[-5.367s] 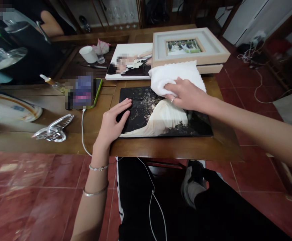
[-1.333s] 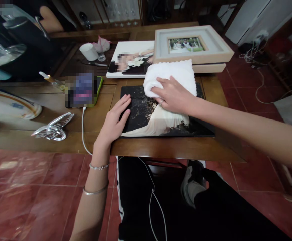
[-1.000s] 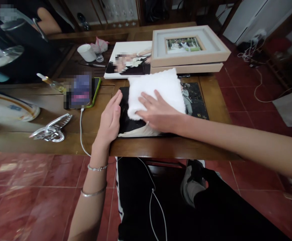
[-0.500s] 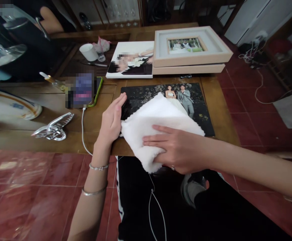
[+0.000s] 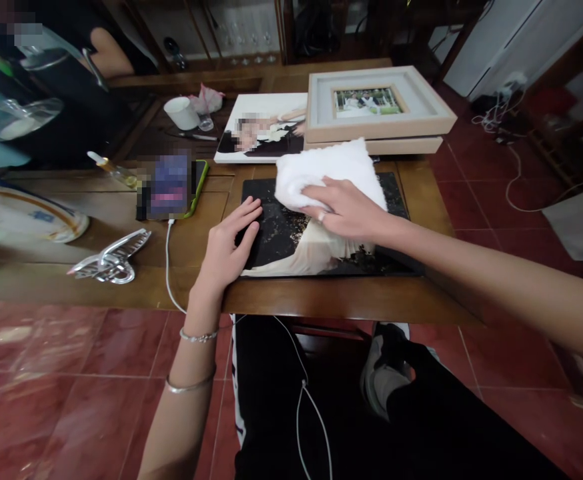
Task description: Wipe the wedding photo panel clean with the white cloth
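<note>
A dark wedding photo panel (image 5: 271, 230) lies flat near the table's front edge, a pale gown showing in its lower part. My left hand (image 5: 231, 243) rests on its left edge, fingers stretched out and holding nothing. In my right hand (image 5: 344, 207) is a white fluffy cloth (image 5: 339, 163), bunched under the fingers and spread over the panel's upper part. The cloth hides the couple's upper bodies. Its far corner reaches close to the stacked frames.
Behind the panel are stacked pale picture frames (image 5: 316, 100) and a white-edged photo print (image 5: 266, 130). To the left lie a charging phone (image 5: 171, 183), a dropper bottle (image 5: 114, 170), a claw hair clip (image 5: 111, 257) and a white cup (image 5: 181, 113). Another person's arm (image 5: 111, 53) is at the back left.
My right hand has moved the cloth away from me, from the panel's near edge to its far part, uncovering the gown. The left hand's fingers have spread and settled onto the panel.
</note>
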A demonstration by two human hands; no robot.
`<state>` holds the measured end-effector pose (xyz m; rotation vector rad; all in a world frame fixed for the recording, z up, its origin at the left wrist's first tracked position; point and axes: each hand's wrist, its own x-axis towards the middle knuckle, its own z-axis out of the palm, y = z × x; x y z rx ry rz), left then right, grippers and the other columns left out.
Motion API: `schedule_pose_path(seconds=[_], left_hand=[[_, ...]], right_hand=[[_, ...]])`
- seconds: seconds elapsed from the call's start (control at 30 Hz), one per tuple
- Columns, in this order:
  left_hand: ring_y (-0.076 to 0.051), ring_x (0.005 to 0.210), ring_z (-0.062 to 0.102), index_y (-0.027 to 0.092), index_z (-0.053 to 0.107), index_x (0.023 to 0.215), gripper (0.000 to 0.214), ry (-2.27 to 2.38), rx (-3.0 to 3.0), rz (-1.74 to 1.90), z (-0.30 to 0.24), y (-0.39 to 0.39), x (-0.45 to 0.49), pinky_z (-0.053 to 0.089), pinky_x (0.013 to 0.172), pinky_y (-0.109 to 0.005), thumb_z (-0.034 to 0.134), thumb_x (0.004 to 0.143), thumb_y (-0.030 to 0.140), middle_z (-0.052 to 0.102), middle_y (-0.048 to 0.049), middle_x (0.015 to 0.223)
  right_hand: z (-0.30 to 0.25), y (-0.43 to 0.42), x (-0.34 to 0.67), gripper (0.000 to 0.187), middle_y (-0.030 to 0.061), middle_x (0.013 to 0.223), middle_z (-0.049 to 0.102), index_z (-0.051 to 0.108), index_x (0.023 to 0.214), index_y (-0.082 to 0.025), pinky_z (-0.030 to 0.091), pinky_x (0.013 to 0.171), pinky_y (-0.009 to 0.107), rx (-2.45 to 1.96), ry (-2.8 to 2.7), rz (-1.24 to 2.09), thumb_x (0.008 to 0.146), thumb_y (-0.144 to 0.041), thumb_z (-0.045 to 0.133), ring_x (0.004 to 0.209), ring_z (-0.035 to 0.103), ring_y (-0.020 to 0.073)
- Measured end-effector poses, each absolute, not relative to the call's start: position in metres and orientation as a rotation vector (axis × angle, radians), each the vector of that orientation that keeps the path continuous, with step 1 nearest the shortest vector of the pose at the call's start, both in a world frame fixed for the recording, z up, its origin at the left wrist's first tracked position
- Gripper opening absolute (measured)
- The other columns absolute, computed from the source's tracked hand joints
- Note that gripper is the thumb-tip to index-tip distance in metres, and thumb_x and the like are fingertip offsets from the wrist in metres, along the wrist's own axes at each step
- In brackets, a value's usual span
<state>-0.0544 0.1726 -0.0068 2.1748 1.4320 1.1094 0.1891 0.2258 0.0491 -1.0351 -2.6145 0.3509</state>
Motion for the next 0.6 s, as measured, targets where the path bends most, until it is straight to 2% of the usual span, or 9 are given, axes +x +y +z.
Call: schedule_pose_path(seconds=[0.13,0.3,0.47,0.6], left_hand=[[-0.026,0.131,0.055,0.022,0.068,0.123,0.037,1.485,2.178,1.095,-0.008,0.173,-0.056,0.041,0.114,-0.047,0.050,0.099,0.043,0.062,-0.0058,0.137],[-0.026,0.124,0.060,0.019,0.070,0.120,0.036,1.512,2.197,1.085,-0.008,0.174,-0.056,0.046,0.109,-0.044,0.050,0.098,0.040,0.065,-0.0070,0.132],[-0.026,0.127,0.059,0.018,0.070,0.120,0.034,1.479,2.198,1.113,-0.009,0.174,-0.056,0.046,0.110,-0.042,0.051,0.098,0.036,0.065,-0.0079,0.133],[-0.025,0.133,0.054,0.018,0.068,0.123,0.033,1.428,2.194,1.127,-0.009,0.174,-0.056,0.042,0.114,-0.043,0.052,0.099,0.034,0.062,-0.0083,0.136]], right_hand=[[0.056,0.245,0.144,0.026,0.0066,0.099,0.068,0.061,0.103,-0.018,0.038,0.081,0.032,-0.896,-2.652,0.477,0.101,-0.026,0.036,0.091,0.057,0.0219],[0.060,0.254,0.105,0.020,0.0103,0.100,0.066,0.060,0.102,-0.017,0.039,0.080,0.033,-0.960,-2.692,0.481,0.098,-0.024,0.042,0.094,0.058,0.0244],[0.063,0.245,0.111,0.023,0.0137,0.102,0.066,0.061,0.106,-0.016,0.041,0.078,0.035,-1.052,-2.684,0.417,0.094,-0.016,0.041,0.090,0.059,0.0255],[0.065,0.235,0.140,0.024,0.0153,0.099,0.066,0.061,0.108,-0.016,0.041,0.079,0.038,-1.125,-2.687,0.379,0.095,-0.017,0.041,0.088,0.059,0.0273]])
